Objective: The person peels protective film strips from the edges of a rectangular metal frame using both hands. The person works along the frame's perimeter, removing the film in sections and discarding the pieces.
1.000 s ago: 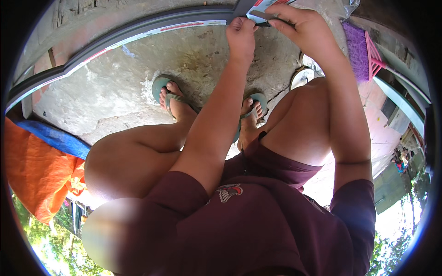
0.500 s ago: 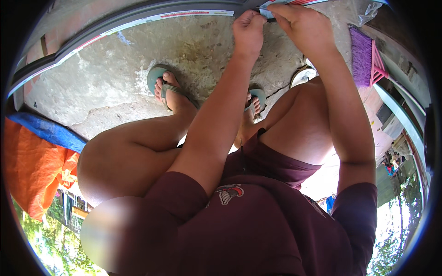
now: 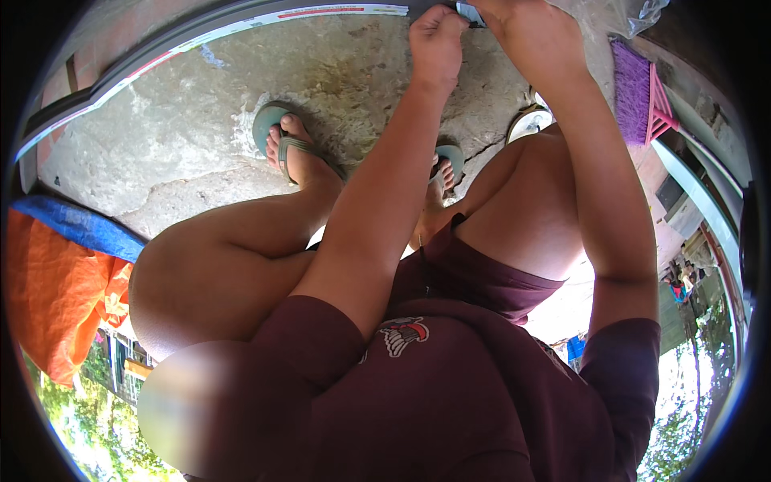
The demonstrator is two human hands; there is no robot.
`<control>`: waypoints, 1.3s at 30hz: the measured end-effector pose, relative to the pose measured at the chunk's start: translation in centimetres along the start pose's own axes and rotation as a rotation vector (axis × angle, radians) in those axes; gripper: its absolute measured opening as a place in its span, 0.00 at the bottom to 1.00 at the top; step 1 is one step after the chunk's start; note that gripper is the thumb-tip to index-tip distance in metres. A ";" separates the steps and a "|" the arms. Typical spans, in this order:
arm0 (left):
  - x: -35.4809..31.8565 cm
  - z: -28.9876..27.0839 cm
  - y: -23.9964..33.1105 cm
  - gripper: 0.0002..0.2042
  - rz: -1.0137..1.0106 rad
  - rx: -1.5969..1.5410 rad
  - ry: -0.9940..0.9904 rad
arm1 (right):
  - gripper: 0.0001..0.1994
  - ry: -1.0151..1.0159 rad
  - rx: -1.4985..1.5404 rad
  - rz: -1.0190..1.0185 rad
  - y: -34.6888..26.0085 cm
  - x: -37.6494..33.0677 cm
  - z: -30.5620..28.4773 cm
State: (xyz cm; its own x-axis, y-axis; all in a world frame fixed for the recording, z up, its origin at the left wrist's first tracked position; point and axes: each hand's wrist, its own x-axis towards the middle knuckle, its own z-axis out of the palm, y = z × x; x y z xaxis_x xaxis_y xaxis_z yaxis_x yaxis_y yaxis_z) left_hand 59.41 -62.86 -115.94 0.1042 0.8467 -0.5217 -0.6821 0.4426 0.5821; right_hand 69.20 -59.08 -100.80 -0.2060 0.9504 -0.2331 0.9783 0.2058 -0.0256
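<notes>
Far left: orange sheet (image 3: 56,289), bunched, with blue sheet (image 3: 76,227) along its upper edge. Dark frame (image 3: 177,36) curves across the upper left above the concrete floor (image 3: 369,80); printed strip (image 3: 345,10) lies along its near edge and ends just short of the left hand (image 3: 436,46). Left hand: fingers curled in, thumb and forefinger pressed together beside a pale piece (image 3: 470,13); cannot tell whether they pinch it. Right hand (image 3: 540,40): bent over the far side of that piece, fingertips cut off by the upper edge, so grip unconfirmed. Progress, as judged: strip covers the left run in view; dark stretch beyond its end looks uncovered. Work at the pale piece appears unfinished; what remains past the right hand is out of view. Further right: purple broom (image 3: 632,88), below a clear bag (image 3: 642,16).
</notes>
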 end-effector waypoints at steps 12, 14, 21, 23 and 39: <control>0.3 -0.7 -0.7 0.05 -0.031 0.039 -0.037 | 0.06 -0.109 -0.109 0.030 -1.5 1.0 -1.6; 0.6 -1.0 -0.9 0.05 -0.016 -0.019 -0.060 | 0.06 -0.128 -0.136 0.028 -1.4 1.0 -1.4; -0.2 0.4 0.2 0.05 -0.064 -0.029 0.028 | 0.05 -0.069 -0.153 -0.008 -0.2 -0.2 -0.5; -0.1 0.1 -0.2 0.05 -0.055 -0.050 0.001 | 0.05 -0.113 -0.166 -0.020 -0.6 0.2 -0.7; -1.4 -1.2 1.3 0.07 0.022 0.317 0.032 | 0.08 -0.138 -0.060 0.116 1.3 -4.8 -4.0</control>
State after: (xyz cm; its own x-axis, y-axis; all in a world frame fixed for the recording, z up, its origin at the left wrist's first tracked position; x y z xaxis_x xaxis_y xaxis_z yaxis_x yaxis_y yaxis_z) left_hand 57.50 -63.88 -115.20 0.0652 0.8497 -0.5232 -0.4241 0.4982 0.7563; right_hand 71.34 -62.47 -95.79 -0.0831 0.9282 -0.3626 0.9912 0.1147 0.0664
